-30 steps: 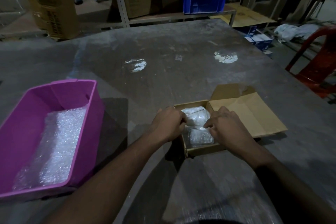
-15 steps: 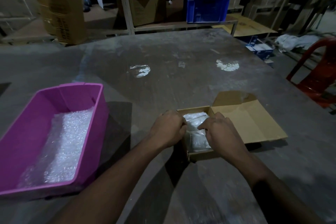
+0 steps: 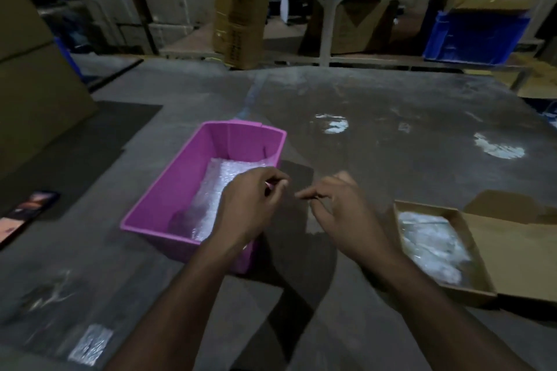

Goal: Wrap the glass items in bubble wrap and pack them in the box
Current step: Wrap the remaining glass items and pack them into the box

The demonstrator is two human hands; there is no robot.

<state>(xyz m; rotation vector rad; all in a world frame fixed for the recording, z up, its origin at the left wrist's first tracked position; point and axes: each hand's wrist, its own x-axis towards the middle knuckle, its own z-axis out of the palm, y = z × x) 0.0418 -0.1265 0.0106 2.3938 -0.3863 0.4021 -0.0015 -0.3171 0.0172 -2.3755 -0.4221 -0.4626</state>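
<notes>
Bare fingers curl loosely on both hands, left hand (image 3: 253, 205) over the pink tub (image 3: 168, 208), right hand (image 3: 346, 211) beside it; whether either grip pinches anything, I cannot tell. Wrapped glass (image 3: 431, 238) sits in the box (image 3: 470, 295). Next probably calls for taking bubble wrap (image 3: 217, 190) from the tub.

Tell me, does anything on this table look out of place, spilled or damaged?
Nothing looks spilled or broken. The brown cardboard box lies open with bubble-wrapped bundles inside, and the pink plastic tub holds only bubble wrap. One odd item: a phone with a lit screen lies near the table's left edge.
</notes>
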